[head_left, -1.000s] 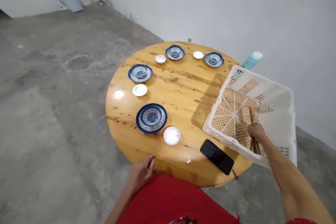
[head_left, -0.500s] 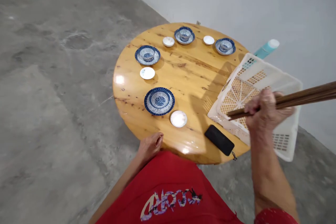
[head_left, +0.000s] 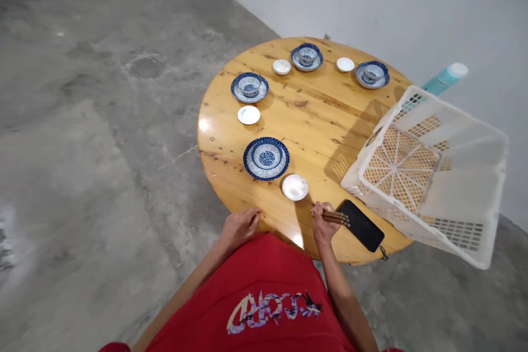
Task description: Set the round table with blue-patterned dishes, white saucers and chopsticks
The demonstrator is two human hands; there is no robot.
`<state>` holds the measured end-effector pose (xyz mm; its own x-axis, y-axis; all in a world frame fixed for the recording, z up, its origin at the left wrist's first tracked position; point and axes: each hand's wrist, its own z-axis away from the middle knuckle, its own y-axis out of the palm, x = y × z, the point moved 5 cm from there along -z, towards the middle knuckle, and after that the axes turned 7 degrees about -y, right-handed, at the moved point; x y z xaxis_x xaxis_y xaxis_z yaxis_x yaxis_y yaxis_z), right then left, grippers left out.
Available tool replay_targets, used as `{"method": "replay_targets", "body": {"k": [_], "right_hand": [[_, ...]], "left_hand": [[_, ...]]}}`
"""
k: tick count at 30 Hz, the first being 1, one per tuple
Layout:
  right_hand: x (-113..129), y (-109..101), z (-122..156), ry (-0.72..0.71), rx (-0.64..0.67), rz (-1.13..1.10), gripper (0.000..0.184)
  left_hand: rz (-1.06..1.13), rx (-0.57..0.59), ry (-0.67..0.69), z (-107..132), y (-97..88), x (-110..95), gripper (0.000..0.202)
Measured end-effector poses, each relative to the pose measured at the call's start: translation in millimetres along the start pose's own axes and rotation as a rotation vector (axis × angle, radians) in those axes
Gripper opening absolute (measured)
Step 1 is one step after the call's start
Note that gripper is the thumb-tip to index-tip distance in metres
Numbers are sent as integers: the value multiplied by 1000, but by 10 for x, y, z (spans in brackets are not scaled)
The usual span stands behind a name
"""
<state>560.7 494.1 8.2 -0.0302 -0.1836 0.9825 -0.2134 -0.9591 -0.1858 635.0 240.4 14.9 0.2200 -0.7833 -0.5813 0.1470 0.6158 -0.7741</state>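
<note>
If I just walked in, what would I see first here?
Probably the round wooden table, dotted with blue-and-white dishes and small white saucers. A big white basket sits tilted at its right edge. At the near edge the right hand grips brown chopsticks beside a black phone, and the left hand rests on the rim.

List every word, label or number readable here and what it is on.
Red shirt: white-and-purple stylised lettering, seen upside down, illegible.
Teal bottle with white cap: no label readable.
Black phone: no text.
Brown wooden chopsticks in right hand: no markings visible.
</note>
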Motion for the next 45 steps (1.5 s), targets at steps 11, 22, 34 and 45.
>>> {"method": "replay_targets", "body": {"k": [11,22,34,45], "right_hand": [[319,319,-79,163,-121,-96,45],[952,1376,68,470,228,-693,51],[834,1407,62,399,262,-301,49],[814,1406,79,491,316,-227,49]], "left_hand": [[329,96,143,-348,-167,-461,32],[1240,570,-58,-383,-202,-659,63],[1147,566,-126,-351,-217,-448,68],[1240,671,-223,-346,-199,-439,48]]}}
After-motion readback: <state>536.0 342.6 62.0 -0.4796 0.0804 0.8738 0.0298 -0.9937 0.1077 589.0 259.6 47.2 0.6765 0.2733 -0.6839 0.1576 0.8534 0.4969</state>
